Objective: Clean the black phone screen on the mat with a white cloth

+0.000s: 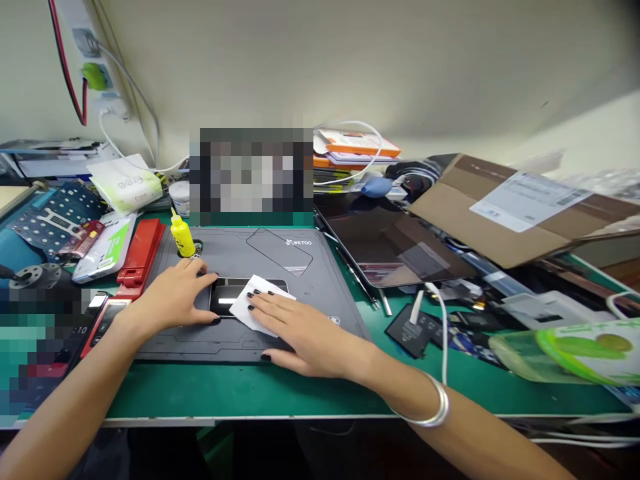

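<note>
A black phone (226, 294) lies screen up on a grey work mat (280, 257). My left hand (175, 293) rests on the phone's left end, thumb along its near edge and fingers curled on the far edge, pinning it. My right hand (300, 330) lies flat with fingers stretched, pressing a white wipe (249, 312) onto the phone's right half. A silver bangle (434, 410) sits on my right wrist.
A yellow bottle (183, 235) stands at the mat's far left corner beside a red tool (141, 257). A dark tablet (395, 243) lies right of the mat, a cardboard box (520, 210) beyond it. A battery (413, 330), white cable (443, 320) and green-lidded container (575, 350) crowd the right side.
</note>
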Demonstrator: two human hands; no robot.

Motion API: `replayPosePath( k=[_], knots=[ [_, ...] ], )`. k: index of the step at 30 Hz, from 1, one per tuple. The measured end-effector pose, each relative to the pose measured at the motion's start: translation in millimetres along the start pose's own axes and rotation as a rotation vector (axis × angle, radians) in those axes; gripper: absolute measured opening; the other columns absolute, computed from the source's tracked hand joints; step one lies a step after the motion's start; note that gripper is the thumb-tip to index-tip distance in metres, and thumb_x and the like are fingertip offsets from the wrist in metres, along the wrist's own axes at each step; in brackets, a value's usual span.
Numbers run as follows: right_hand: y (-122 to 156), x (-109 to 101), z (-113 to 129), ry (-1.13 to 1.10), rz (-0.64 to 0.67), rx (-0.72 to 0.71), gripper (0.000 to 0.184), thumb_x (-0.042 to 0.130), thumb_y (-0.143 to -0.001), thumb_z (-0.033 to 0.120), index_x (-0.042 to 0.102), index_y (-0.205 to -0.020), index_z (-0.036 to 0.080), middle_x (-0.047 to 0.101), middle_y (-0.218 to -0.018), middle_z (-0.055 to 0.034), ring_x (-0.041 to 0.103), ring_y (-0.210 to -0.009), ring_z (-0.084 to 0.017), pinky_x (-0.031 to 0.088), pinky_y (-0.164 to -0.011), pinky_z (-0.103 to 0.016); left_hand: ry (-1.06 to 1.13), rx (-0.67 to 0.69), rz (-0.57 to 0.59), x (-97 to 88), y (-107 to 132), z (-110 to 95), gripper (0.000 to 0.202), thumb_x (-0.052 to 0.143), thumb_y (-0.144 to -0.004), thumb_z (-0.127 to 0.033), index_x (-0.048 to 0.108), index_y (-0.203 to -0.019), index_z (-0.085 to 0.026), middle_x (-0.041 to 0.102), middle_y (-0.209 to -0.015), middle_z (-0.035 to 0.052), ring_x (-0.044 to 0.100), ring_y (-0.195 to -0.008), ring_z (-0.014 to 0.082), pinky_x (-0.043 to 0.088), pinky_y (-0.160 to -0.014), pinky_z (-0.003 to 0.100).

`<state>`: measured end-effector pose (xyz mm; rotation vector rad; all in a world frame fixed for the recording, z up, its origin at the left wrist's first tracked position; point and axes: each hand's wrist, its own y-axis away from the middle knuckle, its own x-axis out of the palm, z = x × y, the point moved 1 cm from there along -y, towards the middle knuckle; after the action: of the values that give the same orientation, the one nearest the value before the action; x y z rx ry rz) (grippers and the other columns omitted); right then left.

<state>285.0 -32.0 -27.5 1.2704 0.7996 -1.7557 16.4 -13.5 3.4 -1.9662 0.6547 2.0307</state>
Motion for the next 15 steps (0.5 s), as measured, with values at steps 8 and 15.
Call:
replayPosePath(
  k=[8, 15],
  knots=[
    [0.7, -2.3, -2.3, -0.019, -0.013, 0.023, 0.066, 0.059, -0.094, 0.042, 0.046, -0.145, 0.003, 0.034, -0.157, -0.0221, 0.028, -0.148, -0.034, 0.03, -0.121, -0.053, 0.026, 0.015, -0.039, 1.6, -0.1, 3.5, 0.062, 0.068, -0.078, -0.056, 0.062, -0.128, -0.019, 0.057, -0.122, 0.0147, 0.054, -0.114, 0.0339, 0.048, -0.095, 0.046],
    [1.4, -2.7, -13.7, 0.003, -0.046, 0.075, 0.057, 0.054, -0.097, 0.038, 0.047, -0.145, 0.007, 0.035, -0.157, -0.0207, 0.032, -0.147, -0.032, 0.033, -0.12, -0.052, 0.029, 0.007, -0.015, 1.3, 0.4, 3.3, 0.06, 0.067, -0.079, -0.056, 0.063, -0.128, -0.021, 0.056, -0.125, 0.0142, 0.053, -0.116, 0.0335, 0.047, -0.096, 0.045]
  ],
)
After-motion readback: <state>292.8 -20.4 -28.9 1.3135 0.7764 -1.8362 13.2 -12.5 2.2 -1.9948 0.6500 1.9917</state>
